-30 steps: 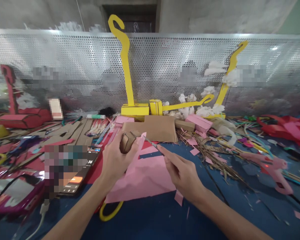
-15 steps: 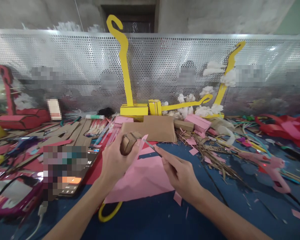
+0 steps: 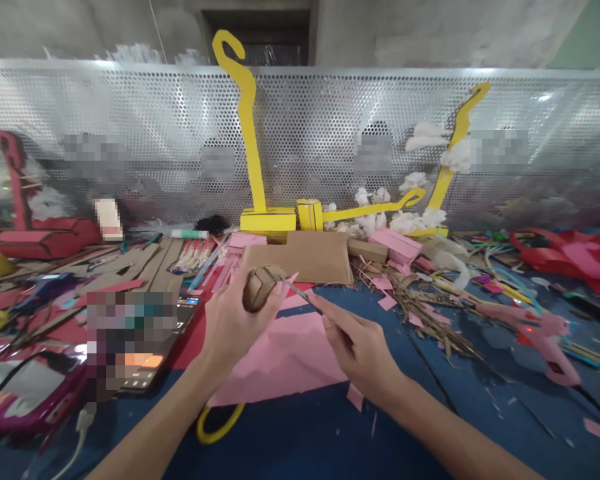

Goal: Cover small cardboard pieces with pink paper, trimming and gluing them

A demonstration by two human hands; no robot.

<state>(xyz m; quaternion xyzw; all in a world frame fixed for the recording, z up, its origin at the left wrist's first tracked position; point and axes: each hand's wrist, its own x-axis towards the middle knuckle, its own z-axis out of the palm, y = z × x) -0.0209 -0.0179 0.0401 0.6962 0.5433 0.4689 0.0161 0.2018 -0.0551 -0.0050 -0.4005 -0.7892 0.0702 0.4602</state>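
My left hand (image 3: 235, 327) is wrapped round a small cardboard box (image 3: 263, 285), held up above the table, with its brown faces turned toward me. A narrow strip of pink paper (image 3: 288, 280) sticks out from the box's right side, beside my thumb. In my right hand (image 3: 355, 333) is a slim craft knife (image 3: 307, 299), gripped between thumb and fingers, its thin tip pointing up and left at the pink strip. Whether the tip touches the paper I cannot tell. Beneath both hands lies a large pink paper sheet (image 3: 285, 363), covering part of a yellow-handled tool (image 3: 220, 430).
A phone (image 3: 163, 357) lies left of my left forearm. On the right rests a pink hot glue gun (image 3: 543, 333) with its cord, near a bundle of dry twigs (image 3: 425, 313). Behind stand a cardboard sheet (image 3: 320, 257), yellow hooked stands (image 3: 250, 133) and a perforated metal panel (image 3: 310, 120).
The cardboard box has tilted slightly in my left hand, and the pink strip's end has shifted a little right and down. My right hand has barely moved.
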